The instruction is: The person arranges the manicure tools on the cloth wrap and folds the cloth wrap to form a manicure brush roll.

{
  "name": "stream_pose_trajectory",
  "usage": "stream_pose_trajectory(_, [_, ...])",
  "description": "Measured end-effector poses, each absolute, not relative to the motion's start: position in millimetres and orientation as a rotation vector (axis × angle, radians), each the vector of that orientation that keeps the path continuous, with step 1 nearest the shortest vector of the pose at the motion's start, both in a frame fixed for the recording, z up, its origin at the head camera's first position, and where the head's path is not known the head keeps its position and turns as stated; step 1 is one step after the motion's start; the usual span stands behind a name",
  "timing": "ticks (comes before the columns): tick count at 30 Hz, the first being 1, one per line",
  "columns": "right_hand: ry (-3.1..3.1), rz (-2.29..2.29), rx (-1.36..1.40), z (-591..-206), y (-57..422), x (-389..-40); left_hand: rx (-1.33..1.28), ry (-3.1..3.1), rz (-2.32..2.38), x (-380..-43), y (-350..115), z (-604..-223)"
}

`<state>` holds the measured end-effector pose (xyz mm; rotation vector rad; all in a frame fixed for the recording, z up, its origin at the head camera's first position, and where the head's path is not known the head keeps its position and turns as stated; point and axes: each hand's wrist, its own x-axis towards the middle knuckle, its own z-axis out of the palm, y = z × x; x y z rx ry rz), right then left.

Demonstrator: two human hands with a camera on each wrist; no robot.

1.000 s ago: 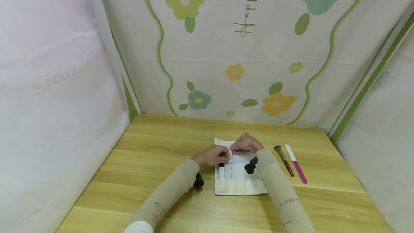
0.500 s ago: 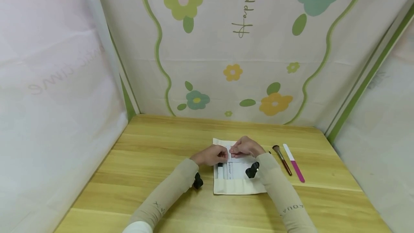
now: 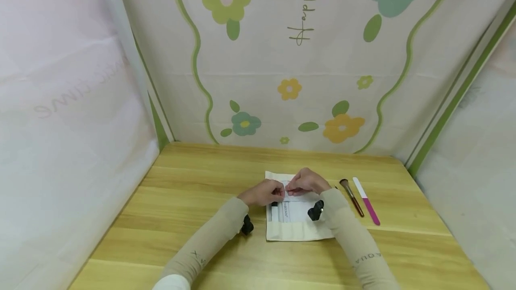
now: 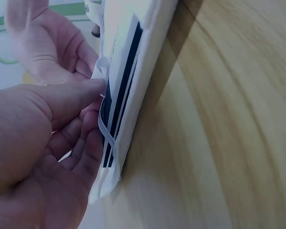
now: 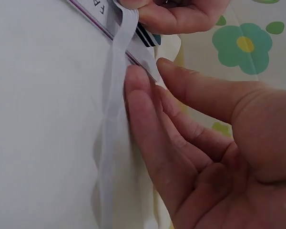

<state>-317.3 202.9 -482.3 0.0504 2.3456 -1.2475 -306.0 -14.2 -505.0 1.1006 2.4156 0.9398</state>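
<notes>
A cream cloth roll-up pouch (image 3: 298, 232) lies spread on the table under both hands. My left hand (image 3: 266, 193) pinches the white elastic band (image 5: 115, 86) that crosses the pouch, lifting it between thumb and fingers. Below that hand, a block with black and white layers (image 4: 126, 71) sits in the pouch. Beside it lies a flat pale nail file (image 5: 144, 59) with printed letters and a purple edge line, running under the band. The fingers and thumb of my right hand (image 3: 308, 182) are around the file's far end, an index fingertip touching its edge.
Right of the pouch lie a makeup brush (image 3: 354, 199) and a white and magenta nail file (image 3: 367, 202). A small dark tip (image 3: 336, 187) shows beside the right wrist. Flower-printed cloth (image 3: 250, 57) hangs behind the wooden table (image 3: 193, 182).
The head view has shifted slightly. Both hands stay at the elastic band and the file; the right fingers have moved a little closer to the left hand.
</notes>
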Motion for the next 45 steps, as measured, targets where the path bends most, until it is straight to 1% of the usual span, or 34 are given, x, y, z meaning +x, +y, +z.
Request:
stream_pose_trajectory(6, [2.476,-1.192,-0.118,-460.4,234.6,-311.2,1.071,2.487,0.801,-301.3,-3.9,-493.4])
stream_pose_trajectory(13, [2.642,-1.02,-0.286,-436.5,293.0,-293.2,1.087,2.553,0.656,-298.3,11.5,-481.6])
stream_pose_trajectory(17, [2.737,-0.907,-0.329,-426.8,331.0,-283.3,1.095,2.558,0.624,-297.3,21.1,-479.5])
stream_pose_trajectory(21, [2.81,-0.834,-0.315,-423.3,367.0,-274.4,1.106,2.563,0.563,-296.8,29.7,-481.8])
stream_pose_trajectory(26, [2.892,-0.749,-0.237,-431.4,404.7,-265.2,1.096,2.568,0.531,-295.5,36.5,-486.0])
stream_pose_trajectory(31, [2.939,-0.701,-0.128,-450.1,428.2,-259.2,1.113,2.569,0.53,-294.3,39.6,-488.9])
stream_pose_trajectory(38, [2.95,-0.753,-0.023,-479.0,436.3,-262.1,1.105,2.573,0.565,-290.4,37.2,-486.2])
stream_pose_trajectory(45, [2.916,-0.807,0.069,-488.8,432.7,-267.2,1.091,2.565,0.66,-289.5,31.7,-485.6])
